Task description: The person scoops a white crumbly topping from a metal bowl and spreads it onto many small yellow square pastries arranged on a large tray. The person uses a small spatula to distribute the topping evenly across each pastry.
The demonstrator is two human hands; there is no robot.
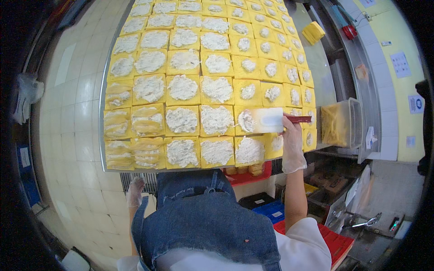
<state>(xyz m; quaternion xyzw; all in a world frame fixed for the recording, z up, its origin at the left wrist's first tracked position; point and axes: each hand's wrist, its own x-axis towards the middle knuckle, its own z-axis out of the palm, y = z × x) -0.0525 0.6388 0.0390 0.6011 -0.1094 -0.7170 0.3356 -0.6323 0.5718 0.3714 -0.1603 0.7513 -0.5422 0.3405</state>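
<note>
In a clear glove, my right hand [293, 144] grips a spatula by its dark red handle [300, 119]. Its wide white blade [269, 120] lies over a yellow bread slice, against a mound of pale chunky spread [246, 121]. One slice nearer me bears a wider layer of spread [250, 150]. Columns to the left carry spread across most of each slice [217, 119], while those to the right hold small mounds [272, 93]. Yellow strips [147, 152] lie over the spread at the near left corner. My gloved left hand [136, 189] hangs below the table edge, its fingers indistinct.
A clear plastic tub [340, 123] of yellow strips stands right of the slices. Farther back is a stack of yellow slices [313, 33]. The metal table edge [101, 135] runs along the left. Under the near edge sits a red tray [262, 176] with bread pieces.
</note>
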